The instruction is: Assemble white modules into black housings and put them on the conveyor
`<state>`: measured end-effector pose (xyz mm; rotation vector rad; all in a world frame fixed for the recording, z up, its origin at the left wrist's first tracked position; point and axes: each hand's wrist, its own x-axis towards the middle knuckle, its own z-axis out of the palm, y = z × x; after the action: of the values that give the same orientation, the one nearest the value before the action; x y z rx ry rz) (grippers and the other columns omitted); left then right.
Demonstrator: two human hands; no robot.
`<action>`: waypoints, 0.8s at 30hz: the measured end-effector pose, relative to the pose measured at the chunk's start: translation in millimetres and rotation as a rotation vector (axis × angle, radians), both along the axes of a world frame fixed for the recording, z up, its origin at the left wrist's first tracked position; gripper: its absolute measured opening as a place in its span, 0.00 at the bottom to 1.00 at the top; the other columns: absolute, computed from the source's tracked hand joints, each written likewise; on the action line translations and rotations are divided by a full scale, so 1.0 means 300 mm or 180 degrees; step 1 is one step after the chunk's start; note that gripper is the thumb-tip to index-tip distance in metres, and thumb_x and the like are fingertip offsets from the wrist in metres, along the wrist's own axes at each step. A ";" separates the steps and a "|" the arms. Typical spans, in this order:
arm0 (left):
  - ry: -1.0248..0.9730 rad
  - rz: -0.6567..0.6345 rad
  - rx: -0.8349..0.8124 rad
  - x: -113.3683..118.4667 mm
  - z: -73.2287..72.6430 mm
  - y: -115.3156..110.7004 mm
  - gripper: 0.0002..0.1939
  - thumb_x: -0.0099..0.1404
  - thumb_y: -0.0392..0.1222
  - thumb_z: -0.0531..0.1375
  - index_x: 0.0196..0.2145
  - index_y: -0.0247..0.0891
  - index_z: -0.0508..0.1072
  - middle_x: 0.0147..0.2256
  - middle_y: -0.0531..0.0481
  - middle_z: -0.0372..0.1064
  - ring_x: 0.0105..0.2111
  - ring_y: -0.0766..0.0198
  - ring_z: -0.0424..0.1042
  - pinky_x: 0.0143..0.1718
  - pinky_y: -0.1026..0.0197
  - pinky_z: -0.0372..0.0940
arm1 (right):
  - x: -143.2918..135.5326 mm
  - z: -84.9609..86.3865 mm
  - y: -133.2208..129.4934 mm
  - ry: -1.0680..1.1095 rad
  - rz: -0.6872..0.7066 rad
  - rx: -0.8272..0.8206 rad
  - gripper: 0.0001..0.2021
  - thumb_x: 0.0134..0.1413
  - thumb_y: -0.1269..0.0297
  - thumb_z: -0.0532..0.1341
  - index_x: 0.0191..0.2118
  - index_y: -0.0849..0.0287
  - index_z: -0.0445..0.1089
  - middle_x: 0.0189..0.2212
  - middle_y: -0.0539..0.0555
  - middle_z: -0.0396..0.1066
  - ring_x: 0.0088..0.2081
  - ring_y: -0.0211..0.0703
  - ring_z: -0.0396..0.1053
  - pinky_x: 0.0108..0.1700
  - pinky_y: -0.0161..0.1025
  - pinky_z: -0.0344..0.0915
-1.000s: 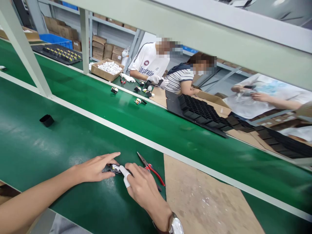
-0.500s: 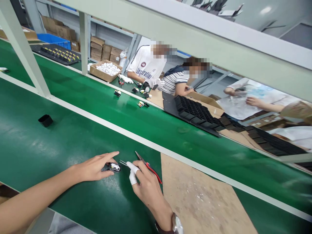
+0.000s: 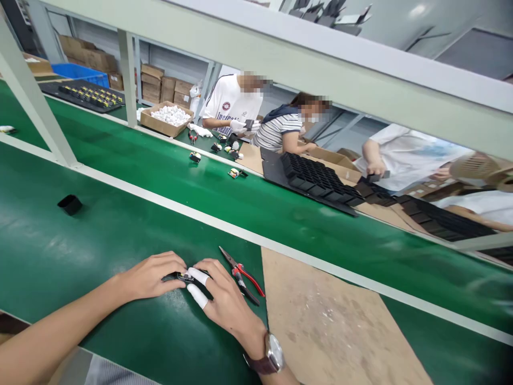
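While both hands meet on green mat (image 3: 100, 240), left hand (image 3: 150, 275) curled, fingertips pinching small black component (image 3: 183, 276) from left side. Right hand (image 3: 222, 297), white cots on two fingers (image 3: 198, 295), closes on same part from right; part flat on mat between them. Red-handled cutters (image 3: 242, 270) just beside right hand, untouched. Cardboard sheet (image 3: 332, 326) further right. Black cap (image 3: 69, 204) well apart, far left.

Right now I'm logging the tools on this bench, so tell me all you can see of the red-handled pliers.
The red-handled pliers lie flat on the green bench mat, beside the brown board. The grey metal jaws point up and left, slightly parted; the red and black handles splay toward the lower right. The right hand lies close beside them; whether it touches them is unclear.
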<state>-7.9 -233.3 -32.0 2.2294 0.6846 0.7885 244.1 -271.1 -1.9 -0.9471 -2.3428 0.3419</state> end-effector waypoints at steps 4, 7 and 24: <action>0.0377 0.0415 -0.0558 -0.002 0.007 -0.005 0.12 0.72 0.43 0.65 0.51 0.42 0.71 0.45 0.47 0.77 0.44 0.56 0.78 0.46 0.56 0.72 | -0.023 -0.015 0.027 0.0118 0.0154 -0.0005 0.14 0.71 0.67 0.61 0.59 0.56 0.69 0.48 0.60 0.73 0.51 0.52 0.71 0.50 0.53 0.75; 0.0460 0.0414 -0.0663 -0.003 0.008 -0.007 0.12 0.71 0.45 0.66 0.49 0.43 0.71 0.46 0.48 0.77 0.45 0.56 0.78 0.47 0.55 0.72 | -0.019 -0.034 0.029 0.0080 0.0171 0.0000 0.16 0.71 0.69 0.60 0.61 0.55 0.68 0.48 0.60 0.74 0.50 0.52 0.71 0.50 0.53 0.75; -0.0105 -0.0046 0.0223 0.022 -0.008 -0.009 0.05 0.75 0.35 0.62 0.43 0.41 0.80 0.50 0.41 0.77 0.47 0.56 0.78 0.47 0.56 0.73 | 0.024 -0.057 0.003 0.0975 -0.0342 -0.0040 0.14 0.71 0.68 0.61 0.58 0.55 0.67 0.45 0.58 0.76 0.46 0.48 0.75 0.47 0.48 0.75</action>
<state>-1.2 -236.1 -34.5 2.2765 0.6333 0.8520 251.3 -270.3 -19.1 -0.9493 -2.0071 0.4263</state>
